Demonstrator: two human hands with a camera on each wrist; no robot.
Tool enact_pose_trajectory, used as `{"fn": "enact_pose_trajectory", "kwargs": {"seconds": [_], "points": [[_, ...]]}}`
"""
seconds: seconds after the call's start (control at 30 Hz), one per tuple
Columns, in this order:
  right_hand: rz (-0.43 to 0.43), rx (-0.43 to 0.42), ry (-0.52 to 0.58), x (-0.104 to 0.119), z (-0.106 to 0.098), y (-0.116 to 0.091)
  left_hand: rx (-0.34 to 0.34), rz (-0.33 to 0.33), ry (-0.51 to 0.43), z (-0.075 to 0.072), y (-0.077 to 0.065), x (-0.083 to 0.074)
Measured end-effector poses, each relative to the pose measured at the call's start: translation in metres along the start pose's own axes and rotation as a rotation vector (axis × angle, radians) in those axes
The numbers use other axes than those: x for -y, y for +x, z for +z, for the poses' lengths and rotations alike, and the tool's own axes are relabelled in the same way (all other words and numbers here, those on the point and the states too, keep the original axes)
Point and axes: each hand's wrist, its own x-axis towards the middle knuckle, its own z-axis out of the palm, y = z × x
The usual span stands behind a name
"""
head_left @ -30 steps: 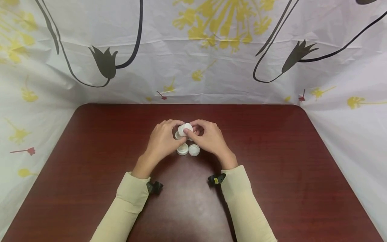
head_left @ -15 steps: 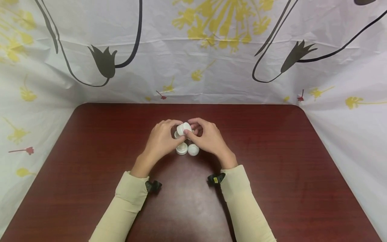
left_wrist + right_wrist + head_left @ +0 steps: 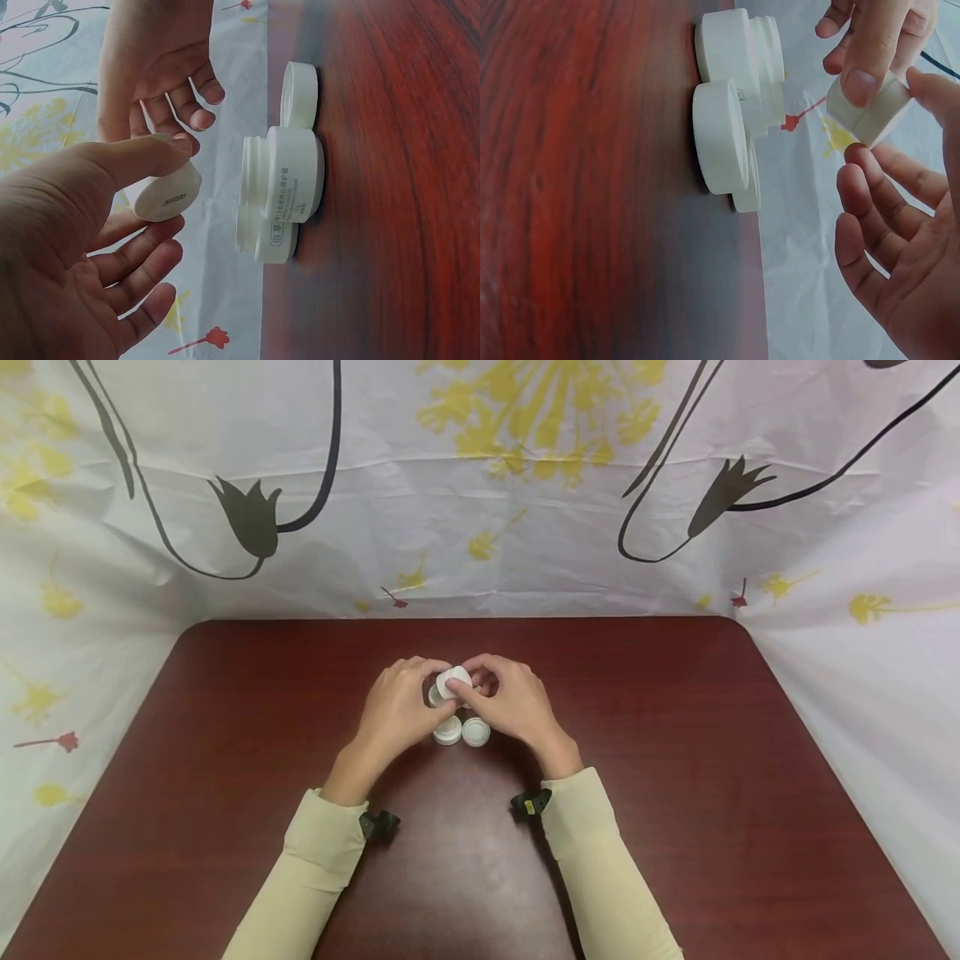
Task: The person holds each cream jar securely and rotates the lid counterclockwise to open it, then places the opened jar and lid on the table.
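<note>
A small white cream jar (image 3: 454, 682) is held up between both hands, its lid and body meeting at a seam. My left hand (image 3: 401, 706) pinches it with the thumb across its side, the remaining fingers loosely bent. From the other side, my right hand (image 3: 517, 697) grips it between thumb and fingertips. Faint print marks the held jar's end in the left wrist view. Below the hands stand an uncapped jar (image 3: 296, 172) with bare screw threads and a second uncapped jar (image 3: 274, 241). Beside them lie a white lid (image 3: 720, 139) and another lid (image 3: 751, 180).
The dark red wooden table (image 3: 675, 760) spreads out on all sides of the hands. A white cloth (image 3: 420, 527) with yellow and grey flower prints hangs behind it and along both sides. A black wrist camera (image 3: 380, 827) sits at the left sleeve cuff, another camera (image 3: 531, 806) at the right.
Both hands keep hold of the jar at about the same place, with the jar tilting slightly between them. The whole scene shifts a little to the left as the head view moves.
</note>
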Motion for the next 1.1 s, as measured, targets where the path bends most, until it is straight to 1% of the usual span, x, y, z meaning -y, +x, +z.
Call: {"fn": "enact_pose_trajectory", "kwargs": {"seconds": [0.23, 0.57, 0.7, 0.87, 0.97, 1.1], "points": [[-0.047, 0.018, 0.024, 0.0002, 0.0046, 0.0002, -0.005, -0.013, 0.007, -0.0026, -0.0040, 0.0023], [-0.051, 0.030, 0.007, -0.0001, 0.0024, -0.0008, 0.013, -0.005, -0.021, -0.0019, -0.0004, 0.0037], [-0.062, 0.035, 0.003, -0.0005, 0.0011, -0.0010, 0.008, 0.002, -0.026, -0.0032, 0.0005, 0.0040], [-0.031, 0.038, -0.012, -0.0001, -0.0004, -0.0013, -0.007, 0.007, -0.027, -0.0044, 0.0003, 0.0042], [0.006, 0.028, -0.021, 0.0007, -0.0012, -0.0021, -0.001, 0.013, -0.023, -0.0043, 0.0001, 0.0035], [0.018, 0.013, -0.025, 0.0010, -0.0013, -0.0024, 0.011, 0.026, -0.007, -0.0040, -0.0002, 0.0011]]}}
